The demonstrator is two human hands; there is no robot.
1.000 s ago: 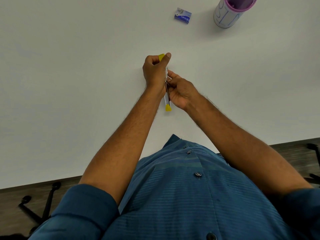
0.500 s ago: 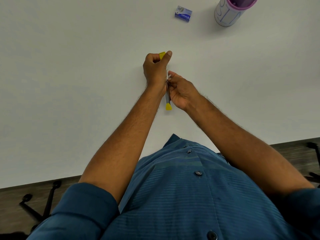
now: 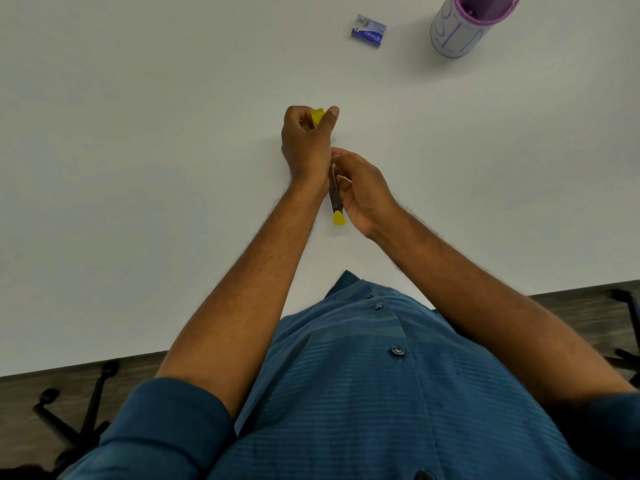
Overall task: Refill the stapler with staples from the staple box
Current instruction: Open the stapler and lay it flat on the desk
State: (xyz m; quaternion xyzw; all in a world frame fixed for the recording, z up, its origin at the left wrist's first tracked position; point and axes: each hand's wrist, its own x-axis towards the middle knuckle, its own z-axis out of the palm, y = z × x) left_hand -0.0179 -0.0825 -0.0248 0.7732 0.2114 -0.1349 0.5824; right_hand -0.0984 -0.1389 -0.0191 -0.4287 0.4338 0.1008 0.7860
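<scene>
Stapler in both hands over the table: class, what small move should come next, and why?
Probably slide the strip fully into the stapler: the left hand grips its yellow far end, the right hand pinches at the opened channel, and the staple box lies untouched beyond.

Setting reads to me as an office: plain white bench (image 3: pixel 138 168), swivel-chair caster base (image 3: pixel 74 410) on dark wood-look floor (image 3: pixel 571 306), staple box (image 3: pixel 369 31), pen cup (image 3: pixel 457 32).

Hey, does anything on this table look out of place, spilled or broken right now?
Nothing stands out. The staple box lies apart near the far edge beside an upright cup, nothing spilled. Both hands, left and right, are closed around the yellow stapler mid-table; its inside is hidden.
</scene>
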